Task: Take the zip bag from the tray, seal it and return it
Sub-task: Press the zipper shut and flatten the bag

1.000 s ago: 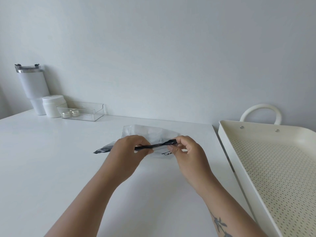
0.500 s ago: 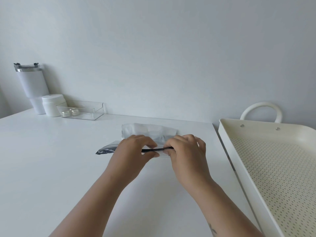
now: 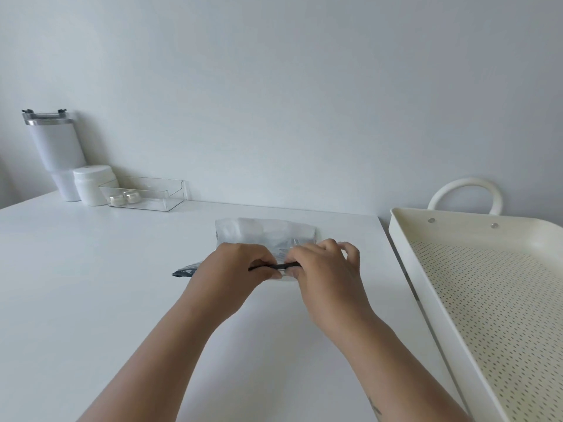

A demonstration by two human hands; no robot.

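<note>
A clear zip bag (image 3: pixel 265 236) with a black zip strip lies on the white table (image 3: pixel 91 284), its body stretching away from me. My left hand (image 3: pixel 231 269) pinches the strip near its middle. My right hand (image 3: pixel 323 266) pinches the same strip just to the right, fingertips almost touching the left hand's. A dark end of the strip pokes out left of my left hand. The cream perforated tray (image 3: pixel 405 269) with a loop handle sits to the right and holds nothing visible.
At the back left stand a white tumbler (image 3: pixel 54 147), a white jar (image 3: pixel 94 184) and a clear plastic bin (image 3: pixel 152 196) with two small pots inside. The wall runs along the table's far edge. The tray lies past the table's right edge.
My right hand has slid left along the black strip toward my left hand, so the gap between them has closed. The bag has stayed in place on the table.
</note>
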